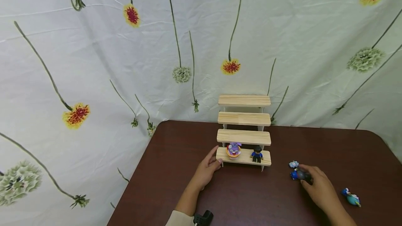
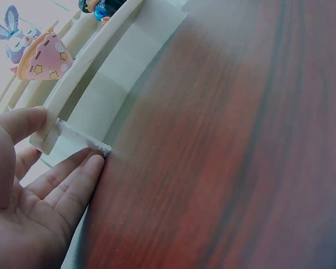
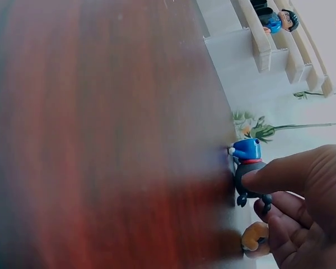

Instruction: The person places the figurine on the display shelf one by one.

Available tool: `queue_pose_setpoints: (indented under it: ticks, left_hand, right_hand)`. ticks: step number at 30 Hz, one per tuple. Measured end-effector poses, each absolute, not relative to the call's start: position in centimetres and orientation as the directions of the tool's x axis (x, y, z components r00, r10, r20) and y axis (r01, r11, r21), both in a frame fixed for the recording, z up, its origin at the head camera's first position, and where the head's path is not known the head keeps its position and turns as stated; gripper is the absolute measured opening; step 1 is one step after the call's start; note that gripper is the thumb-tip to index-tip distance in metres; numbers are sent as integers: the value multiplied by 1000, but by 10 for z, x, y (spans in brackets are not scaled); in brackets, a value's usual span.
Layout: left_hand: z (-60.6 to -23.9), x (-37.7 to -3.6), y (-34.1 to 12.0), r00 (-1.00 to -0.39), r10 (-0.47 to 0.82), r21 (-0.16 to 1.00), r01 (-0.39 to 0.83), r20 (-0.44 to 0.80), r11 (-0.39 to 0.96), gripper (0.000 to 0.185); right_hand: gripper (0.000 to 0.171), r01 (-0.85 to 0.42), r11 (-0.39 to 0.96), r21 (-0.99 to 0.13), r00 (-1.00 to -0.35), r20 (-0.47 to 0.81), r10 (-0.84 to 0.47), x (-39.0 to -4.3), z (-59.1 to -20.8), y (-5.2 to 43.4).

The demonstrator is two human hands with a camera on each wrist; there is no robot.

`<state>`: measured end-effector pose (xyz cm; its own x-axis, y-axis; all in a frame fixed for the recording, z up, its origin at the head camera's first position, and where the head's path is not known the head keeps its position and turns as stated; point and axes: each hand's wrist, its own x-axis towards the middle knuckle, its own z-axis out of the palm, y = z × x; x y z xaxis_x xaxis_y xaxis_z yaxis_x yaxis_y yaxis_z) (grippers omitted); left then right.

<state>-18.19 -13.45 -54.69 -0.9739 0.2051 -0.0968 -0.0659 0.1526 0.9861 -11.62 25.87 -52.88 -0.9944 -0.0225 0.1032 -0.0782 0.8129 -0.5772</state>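
Observation:
My left hand (image 1: 205,171) holds the left end of the lowest plank of a stepped wooden display shelf (image 1: 244,137), with the thumb on the plank and the fingertips by its clear leg (image 2: 81,136). On that plank stand a purple rabbit-eared figurine (image 1: 233,150) in a pink-and-orange cup shape and a dark-haired toy figure (image 1: 257,154) in a blue top. Right of the shelf, my right hand (image 1: 320,184) pinches a dark grey figurine (image 3: 247,174) with a blue end and red band, lying at the tabletop.
A small pale blue figurine (image 1: 293,164) lies just beyond the pinched one. Farther right lies a teal and blue figurine (image 1: 352,197). The dark brown table (image 1: 245,198) has rounded far corners, and a flower-printed cloth (image 1: 150,44) hangs behind it.

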Motion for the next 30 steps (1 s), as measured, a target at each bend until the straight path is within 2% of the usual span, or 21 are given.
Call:
queue_pose_setpoints:
  ticks: [15,24,30]
  left_hand:
    - [-548,-183,-135,-974,200,986,-74,-104,150,61]
    - [-549,-184,-134,-976,194,987,-73,-99,140,60]
    - [-549,-183,-134,-976,195,987,-70,-97,143,60]
  right_hand:
    - [37,-32,784,-620,-997,77,20,-114,-528,258]
    - [40,-7,772,-636,-996,73,52,-113,-526,257]
    - [38,3,766,-643,-988,118,102,-113,-525,255]
